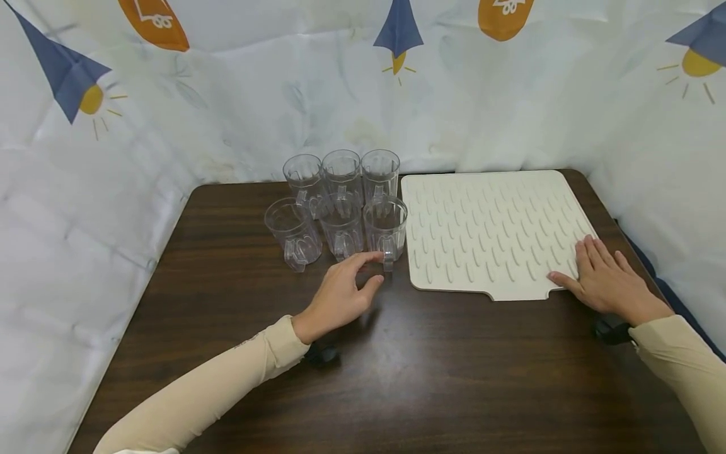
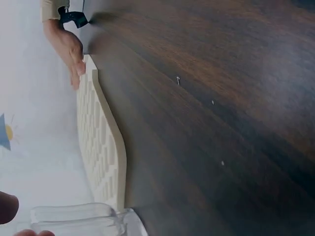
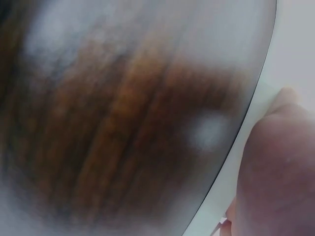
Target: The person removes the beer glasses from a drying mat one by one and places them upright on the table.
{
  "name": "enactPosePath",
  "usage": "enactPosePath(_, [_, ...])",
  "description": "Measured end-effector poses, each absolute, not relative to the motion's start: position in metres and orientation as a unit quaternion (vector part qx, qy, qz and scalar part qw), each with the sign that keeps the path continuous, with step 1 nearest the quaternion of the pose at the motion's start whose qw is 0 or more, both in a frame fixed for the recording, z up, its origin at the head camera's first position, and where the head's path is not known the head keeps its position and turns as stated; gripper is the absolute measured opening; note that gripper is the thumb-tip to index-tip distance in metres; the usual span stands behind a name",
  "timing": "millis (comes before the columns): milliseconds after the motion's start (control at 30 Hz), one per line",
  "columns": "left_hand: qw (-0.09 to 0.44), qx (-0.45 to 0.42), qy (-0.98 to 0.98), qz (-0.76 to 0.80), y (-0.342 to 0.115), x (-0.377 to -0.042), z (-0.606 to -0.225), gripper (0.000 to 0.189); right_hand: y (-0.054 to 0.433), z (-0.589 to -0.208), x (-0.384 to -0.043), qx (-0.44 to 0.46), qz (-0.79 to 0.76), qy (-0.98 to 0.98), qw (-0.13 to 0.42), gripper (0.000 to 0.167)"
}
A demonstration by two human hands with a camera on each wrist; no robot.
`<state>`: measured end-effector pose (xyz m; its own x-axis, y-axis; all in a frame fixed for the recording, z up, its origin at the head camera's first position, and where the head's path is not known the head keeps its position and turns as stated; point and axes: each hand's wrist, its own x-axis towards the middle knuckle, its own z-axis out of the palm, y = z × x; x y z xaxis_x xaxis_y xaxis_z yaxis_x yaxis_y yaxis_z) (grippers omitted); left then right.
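Several clear plastic mugs stand upright in two rows of three. My left hand (image 1: 339, 295) is at the front right mug (image 1: 386, 221), its index fingertip right at the handle and its thumb held apart from the fingers. In the left wrist view that handle (image 2: 74, 216) shows between the thumb (image 2: 7, 207) and a fingertip. My right hand (image 1: 612, 287) lies with straight fingers on the front right corner of a cream ridged drying mat (image 1: 493, 233). The right wrist view shows part of this hand (image 3: 280, 167) over the mat's pale edge.
The mat lies close to the right of the mugs on a dark wooden table (image 1: 431, 372). White printed fabric (image 1: 340, 107) hangs behind the table and along both sides. A few tiny light specks (image 2: 178, 80) lie on the table in the left wrist view.
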<state>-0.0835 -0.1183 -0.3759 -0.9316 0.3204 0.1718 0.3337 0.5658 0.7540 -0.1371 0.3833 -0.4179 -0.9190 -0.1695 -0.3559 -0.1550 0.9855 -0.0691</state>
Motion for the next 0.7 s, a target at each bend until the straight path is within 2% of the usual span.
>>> enactPosePath(467, [0.103,-0.223,-0.894,-0.376,-0.142,-0.091,-0.325,0.039,0.390,-0.414,-0.138,-0.079,-0.047,0.978,0.185,0.108])
enactPosePath(567, [0.127,-0.211,-0.903,-0.351,-0.157,-0.096,-0.313,0.043,0.392,-0.407,-0.139,-0.073,-0.070,0.982,0.158,0.101])
enactPosePath(700, [0.168,-0.198,-0.917,-0.302,-0.182,-0.103,-0.302,0.050,0.394,-0.388,-0.140,-0.081,-0.104,0.988,0.086,0.089])
